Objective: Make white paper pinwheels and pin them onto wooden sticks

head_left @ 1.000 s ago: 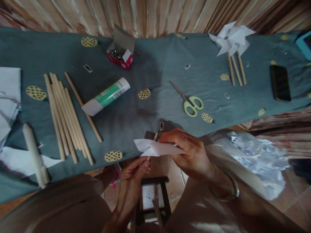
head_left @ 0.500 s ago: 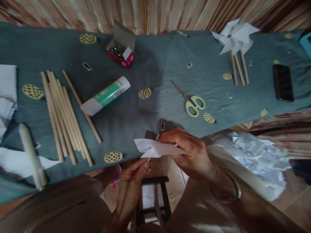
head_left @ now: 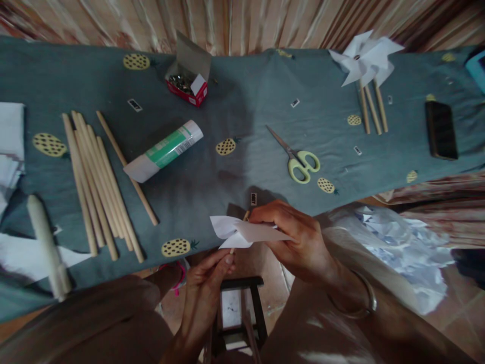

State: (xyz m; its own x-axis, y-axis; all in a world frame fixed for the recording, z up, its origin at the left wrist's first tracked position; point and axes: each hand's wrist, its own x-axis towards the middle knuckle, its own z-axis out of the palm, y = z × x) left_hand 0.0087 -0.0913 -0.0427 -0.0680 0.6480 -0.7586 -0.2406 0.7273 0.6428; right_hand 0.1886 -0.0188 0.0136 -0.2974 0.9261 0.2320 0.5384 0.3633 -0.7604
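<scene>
A white paper pinwheel (head_left: 246,232) on a thin wooden stick is held between my hands, just off the table's front edge. My left hand (head_left: 212,278) pinches the stick below the paper. My right hand (head_left: 295,235) is closed at the pinwheel's right side, its fingers partly behind the paper; the stick's upper tip (head_left: 246,216) shows by its fingertips. Green-handled scissors (head_left: 297,156) lie open above my right hand. To the left, a white and green glue tube (head_left: 164,151) rests across one wooden stick (head_left: 146,199).
Several wooden sticks (head_left: 100,182) lie at left, near white papers (head_left: 11,131) and a pale pointed tool (head_left: 43,242). A red box (head_left: 187,88) of metal pieces stands at the back. Finished pinwheels (head_left: 366,58) and a phone (head_left: 441,130) lie right; a plastic bag (head_left: 401,253) sits below.
</scene>
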